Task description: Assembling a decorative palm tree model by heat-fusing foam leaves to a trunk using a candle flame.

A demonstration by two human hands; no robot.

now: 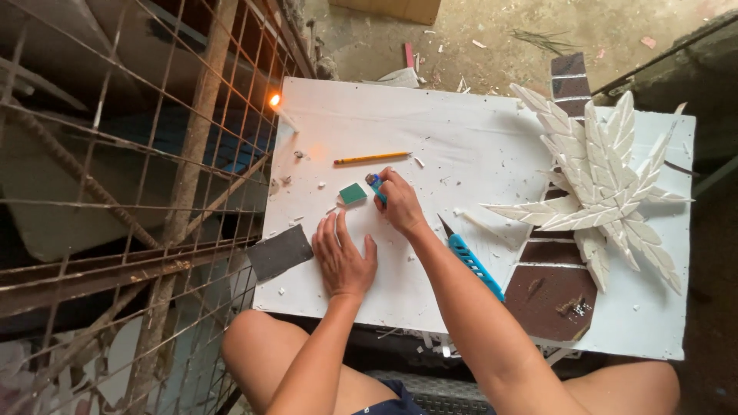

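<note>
My right hand (400, 204) is closed around a small blue lighter (375, 187), held just above the white board (461, 138). Next to the lighter lies a small green square piece (353, 194). Flat on the board, palm down with fingers together, rests my left hand (342, 260), just below the green piece. A lit candle (280, 110) burns at the board's far left corner. A yellow pencil (373, 158) lies beyond my hands.
A blue utility knife (473, 263) lies right of my right forearm. White leaf-shaped pieces (596, 184) form a cluster on a brown strip (553, 288) at the right. A dark sandpaper sheet (279, 252) overhangs the left edge. Rusty wire mesh (131, 192) stands at the left.
</note>
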